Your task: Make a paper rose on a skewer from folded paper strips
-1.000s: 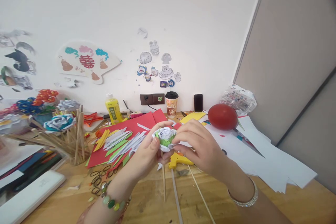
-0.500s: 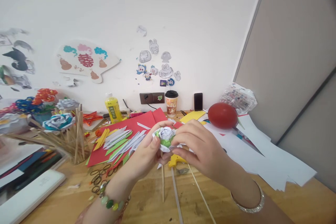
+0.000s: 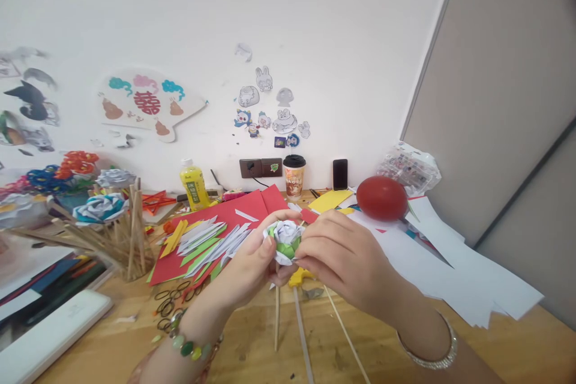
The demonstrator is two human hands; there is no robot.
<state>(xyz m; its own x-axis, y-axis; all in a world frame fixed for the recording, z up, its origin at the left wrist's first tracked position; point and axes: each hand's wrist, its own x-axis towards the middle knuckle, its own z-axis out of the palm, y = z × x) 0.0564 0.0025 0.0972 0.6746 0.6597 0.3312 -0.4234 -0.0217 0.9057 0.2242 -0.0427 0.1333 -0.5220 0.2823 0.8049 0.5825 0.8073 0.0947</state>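
Note:
A white and green paper flower (image 3: pixel 285 239) on a thin wooden stick (image 3: pixel 277 324) is held up over the middle of the table. My left hand (image 3: pixel 256 255) is closed around it, thumb on the near left side and fingers behind. At its right edge, the fingers of my right hand (image 3: pixel 344 255) pinch the outer paper petals; the fingertips are partly hidden. Beneath the hands lies a yellow glue gun (image 3: pixel 299 277), mostly covered. Folded white and green paper strips (image 3: pixel 216 246) lie left of the flower on red paper (image 3: pixel 229 210).
Sticks in a holder (image 3: pixel 130 252) with a blue-white flower (image 3: pixel 101 209) stand at left. Black rubber bands (image 3: pixel 168 306) lie nearby. A drink bottle (image 3: pixel 195 186), lidded cup (image 3: pixel 294 177) and phone (image 3: pixel 340 174) line the wall. A red balloon (image 3: pixel 381 198) and white paper sheets (image 3: pixel 450 276) are at right.
The flower has tilted and turned slightly in my left hand, its stick's lower end shifting a little left. My right fingers have drawn closer together on its right edge.

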